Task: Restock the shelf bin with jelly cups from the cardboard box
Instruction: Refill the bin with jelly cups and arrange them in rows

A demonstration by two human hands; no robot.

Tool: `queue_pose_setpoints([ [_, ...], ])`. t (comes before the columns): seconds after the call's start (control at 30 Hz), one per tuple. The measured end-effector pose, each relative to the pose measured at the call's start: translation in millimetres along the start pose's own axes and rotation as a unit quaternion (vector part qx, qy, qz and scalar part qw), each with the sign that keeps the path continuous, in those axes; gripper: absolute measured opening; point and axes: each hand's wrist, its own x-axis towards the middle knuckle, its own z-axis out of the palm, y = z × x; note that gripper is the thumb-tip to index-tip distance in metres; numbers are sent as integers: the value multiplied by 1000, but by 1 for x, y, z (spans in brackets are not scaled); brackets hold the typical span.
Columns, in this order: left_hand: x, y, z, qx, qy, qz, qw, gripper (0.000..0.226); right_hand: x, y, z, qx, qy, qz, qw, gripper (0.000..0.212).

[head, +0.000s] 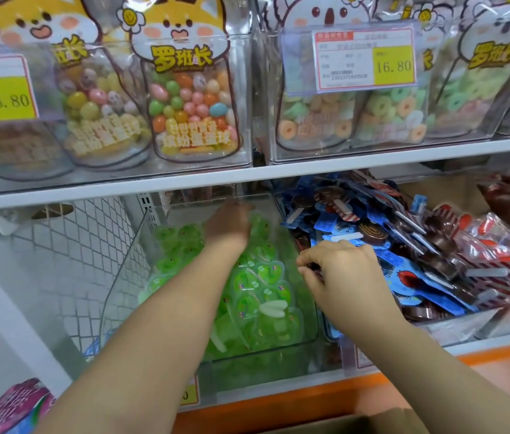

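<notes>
White store shelving (247,177) fills the view, its upper tier lined with candy bags (191,98) under yellow price tags (366,57). Below sits the clear shelf bin (128,267), and a corner of the cardboard box (357,424) shows at the bottom edge, its inside out of sight. Green jelly cups (260,286) are heaped in the bin from front to back, though room shows near the top, so I'd judge the restock well along but not finished. The left hand (228,223) reaches deep over the heap, its fingers hidden behind the knuckles; I cannot tell their state. The right hand (344,274) is at the bin's right wall, fingers curled close together. Whether they pinch the wall's edge or something small, I cannot tell.
</notes>
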Motion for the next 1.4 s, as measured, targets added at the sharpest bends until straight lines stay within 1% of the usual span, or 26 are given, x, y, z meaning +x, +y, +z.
queue_pose_setpoints([
  [0.07, 2, -1, 3, -27, -12, 14, 999, 38, 0, 0, 1, 1, 2, 1, 1000, 11],
  [0.13, 4, -2, 5, -13, -27, 25, 999, 39, 0, 0, 0, -1, 2, 2, 1000, 12],
  [0.2, 2, -5, 3, 49, -58, 60, 995, 46, 0, 0, 0, -4, -2, 1, 1000, 14],
  [0.27, -2, -5, -3, 140, -91, 118, 979, 56, 1, 1, 0, -5, -5, 3, 1000, 15],
  [0.33, -6, -5, -10, 197, -98, 144, 965, 59, 0, 1, 0, 0, -3, 3, 1000, 15],
  [0.4, -7, -4, -13, 227, -87, 147, 959, 53, -1, 1, 0, 1, -5, 5, 1000, 16],
  [0.53, -8, 0, -15, 258, -75, 125, 955, 40, -1, 1, -1, 5, -10, 6, 1000, 18],
  [0.7, -9, 4, -12, 239, -88, 119, 960, 39, 0, 1, -2, 6, -9, 8, 1000, 19],
  [0.83, -10, -1, -12, 211, -109, 113, 965, 46, 0, 1, -1, 12, -5, 10, 1000, 18],
  [0.97, -13, -2, -16, 184, -100, 144, 967, 51, 1, -1, 0, 16, 1, 10, 1000, 19],
  [1.07, -19, 1, -15, 201, -138, 161, 956, 55, 1, 0, -1, 12, 0, 8, 1000, 21],
  [1.13, -21, 2, -11, 198, -171, 145, 954, 62, -1, 0, 1, 17, 1, 8, 1000, 20],
  [1.23, -19, 4, -10, 183, -196, 130, 955, 67, -1, 0, 2, 21, 9, 10, 1000, 19],
  [1.3, -20, 6, -12, 163, -205, 127, 957, 68, 0, 2, 2, 16, 11, 7, 1000, 18],
  [1.4, -26, 6, -25, 130, -190, 139, 963, 67, -1, 4, 3, 14, 30, -7, 999, 12],
])
